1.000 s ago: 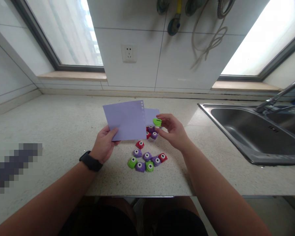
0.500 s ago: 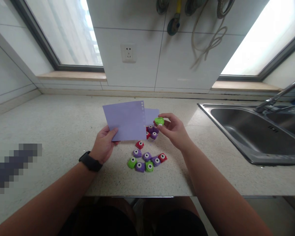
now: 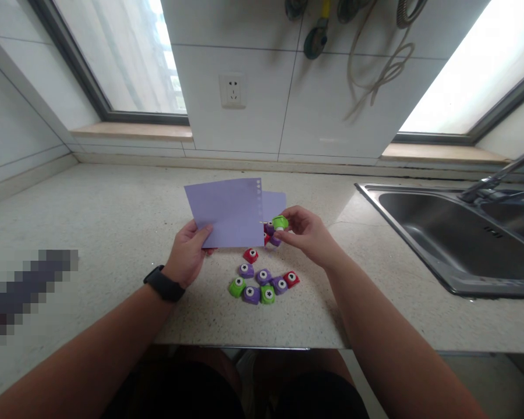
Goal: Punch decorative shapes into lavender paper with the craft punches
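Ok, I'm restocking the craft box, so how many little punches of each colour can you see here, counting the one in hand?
Purple punches: 6
Green punches: 3, one in the right hand
Red punches: 3
Total: 12 visible; the paper sheet may hide more.

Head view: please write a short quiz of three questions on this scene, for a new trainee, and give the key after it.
1. True or false: the left hand holds the lilac paper sheet up off the countertop.
2. Which thing does the right hand pinch at the sheet's right edge? A) green paper punch B) red paper punch C) black wristwatch
3. Fill in: the steel sink lies to the ____ of the hands.

Key: 1. true; 2. A; 3. right.
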{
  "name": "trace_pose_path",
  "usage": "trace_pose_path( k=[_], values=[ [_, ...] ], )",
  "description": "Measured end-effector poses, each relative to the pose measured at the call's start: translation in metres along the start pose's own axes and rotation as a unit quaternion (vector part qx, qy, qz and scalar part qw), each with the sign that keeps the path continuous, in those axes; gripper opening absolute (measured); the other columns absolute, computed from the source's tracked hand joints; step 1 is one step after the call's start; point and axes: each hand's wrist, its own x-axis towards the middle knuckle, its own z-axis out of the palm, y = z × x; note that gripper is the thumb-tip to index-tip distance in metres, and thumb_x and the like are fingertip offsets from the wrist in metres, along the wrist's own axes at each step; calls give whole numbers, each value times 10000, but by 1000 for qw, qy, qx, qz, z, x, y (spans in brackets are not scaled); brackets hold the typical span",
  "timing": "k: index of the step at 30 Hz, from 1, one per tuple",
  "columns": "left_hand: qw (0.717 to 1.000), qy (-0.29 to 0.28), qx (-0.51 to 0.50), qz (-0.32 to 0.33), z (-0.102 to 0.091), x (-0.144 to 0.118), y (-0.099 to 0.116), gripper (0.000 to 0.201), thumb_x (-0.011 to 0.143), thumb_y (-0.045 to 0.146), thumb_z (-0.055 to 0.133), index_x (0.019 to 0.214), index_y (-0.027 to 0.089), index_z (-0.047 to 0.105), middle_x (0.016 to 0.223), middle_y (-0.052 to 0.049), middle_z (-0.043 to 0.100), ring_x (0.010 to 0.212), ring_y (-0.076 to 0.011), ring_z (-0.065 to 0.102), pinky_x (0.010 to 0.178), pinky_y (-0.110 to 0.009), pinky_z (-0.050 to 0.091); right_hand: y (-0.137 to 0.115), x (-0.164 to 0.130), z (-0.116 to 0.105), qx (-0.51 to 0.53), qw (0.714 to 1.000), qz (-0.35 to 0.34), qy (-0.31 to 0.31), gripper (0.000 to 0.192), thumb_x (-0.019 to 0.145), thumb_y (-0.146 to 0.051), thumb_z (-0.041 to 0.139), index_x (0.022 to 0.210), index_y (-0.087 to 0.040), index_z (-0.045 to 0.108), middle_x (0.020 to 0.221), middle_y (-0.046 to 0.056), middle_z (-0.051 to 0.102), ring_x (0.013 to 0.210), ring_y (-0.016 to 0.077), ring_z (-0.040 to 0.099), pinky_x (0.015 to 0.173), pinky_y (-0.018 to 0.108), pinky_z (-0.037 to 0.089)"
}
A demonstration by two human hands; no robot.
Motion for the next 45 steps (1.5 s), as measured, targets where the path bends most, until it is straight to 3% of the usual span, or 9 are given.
trace_pose_path(
  k=[6,15,45],
  values=[
    [1000,-3,9,7,0,1,-1,275,812,338,813,999,165,708,788,15,637,542,-75,513,416,-176,433,-2,-1,6,19,998,44,-42,358,837,-423,815,1073,-174,713,956,70,759,820,171,700,779,347,581],
    [1000,-14,22,10,0,0,0,273,825,340,803,1007,164,701,796,5,645,539,-78,513,412,-183,431,1,-2,11,41,994,82,-66,370,814,-427,839,1048,-170,712,897,62,768,813,175,728,802,351,595],
    [999,-15,27,15,-2,1,-2,266,832,345,791,1015,173,704,797,10,649,529,-75,516,423,-183,437,-4,-3,10,25,997,61,-50,352,856,-479,793,1024,-175,737,870,58,772,754,158,716,721,317,601]
  ],
)
